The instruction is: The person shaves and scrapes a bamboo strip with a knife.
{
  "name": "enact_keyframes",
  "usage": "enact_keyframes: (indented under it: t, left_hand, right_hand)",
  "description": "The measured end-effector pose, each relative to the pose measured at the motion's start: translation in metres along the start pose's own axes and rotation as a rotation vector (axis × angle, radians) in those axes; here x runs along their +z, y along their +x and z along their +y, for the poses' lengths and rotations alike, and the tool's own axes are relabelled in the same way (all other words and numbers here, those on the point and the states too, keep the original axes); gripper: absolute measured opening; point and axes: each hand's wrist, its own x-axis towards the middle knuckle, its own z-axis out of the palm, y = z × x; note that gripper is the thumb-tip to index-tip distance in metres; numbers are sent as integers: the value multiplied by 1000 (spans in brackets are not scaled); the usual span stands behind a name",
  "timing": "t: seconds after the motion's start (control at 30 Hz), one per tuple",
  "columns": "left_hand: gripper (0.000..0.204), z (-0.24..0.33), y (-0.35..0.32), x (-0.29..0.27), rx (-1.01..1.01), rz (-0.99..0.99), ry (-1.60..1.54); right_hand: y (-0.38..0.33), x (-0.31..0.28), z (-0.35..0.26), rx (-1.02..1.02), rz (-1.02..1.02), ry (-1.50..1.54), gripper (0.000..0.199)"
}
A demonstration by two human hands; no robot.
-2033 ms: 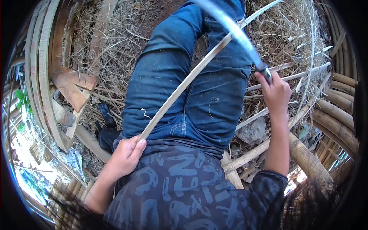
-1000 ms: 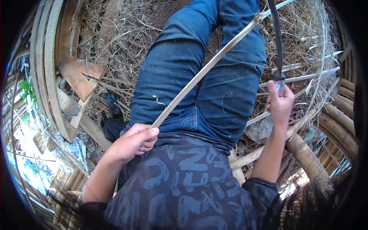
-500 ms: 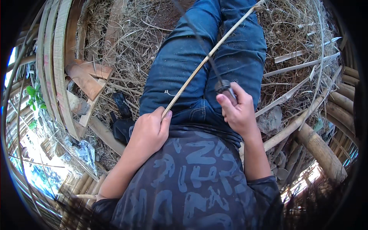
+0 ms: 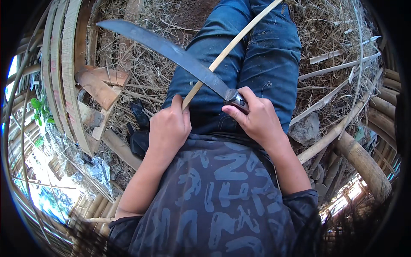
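Observation:
My left hand (image 4: 169, 127) is closed round the near end of a thin, pale bamboo strip (image 4: 233, 43), which slants away to the upper right over my legs in blue jeans (image 4: 269, 64). In my right hand (image 4: 262, 118) is the dark handle of a machete (image 4: 171, 52), my fingers wrapped round it. Its long grey blade lies flat side up and points to the upper left. The blade crosses over the strip a short way beyond my left hand and hides a piece of it. Whether the edge touches the strip I cannot tell.
Wooden slats (image 4: 68, 64) and a wood offcut (image 4: 96, 90) stand at the left, near crumpled clear plastic (image 4: 99, 171). Dry grass and shavings (image 4: 145, 55) cover the ground. At the right lie split strips (image 4: 325, 96), a grey stone (image 4: 305, 128) and a thick bamboo pole (image 4: 364, 165).
The machete has swung from pointing away to pointing left, its blade now across the strip. My right hand has come slightly left and down; my left hand keeps its hold.

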Motion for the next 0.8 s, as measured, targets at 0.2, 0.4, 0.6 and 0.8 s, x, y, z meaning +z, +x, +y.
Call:
enact_keyframes:
  t: [0.2, 0.4, 0.6, 0.8]
  left_hand:
    - [15, -17, 6, 21, 0, -4, 8]
    - [20, -25, 6, 22, 20, -56, -168]
    - [20, -11, -11, 4, -32, -131, -169]
    - [22, -7, -23, 0, -56, -152, -148]
  right_hand:
    - [14, 9, 9, 11, -55, -177, 51]
    - [21, 15, 12, -3, -65, -243, 56]
    - [10, 4, 9, -10, -108, -237, 58]
    - [2, -2, 9, -23, -152, -238, 58]
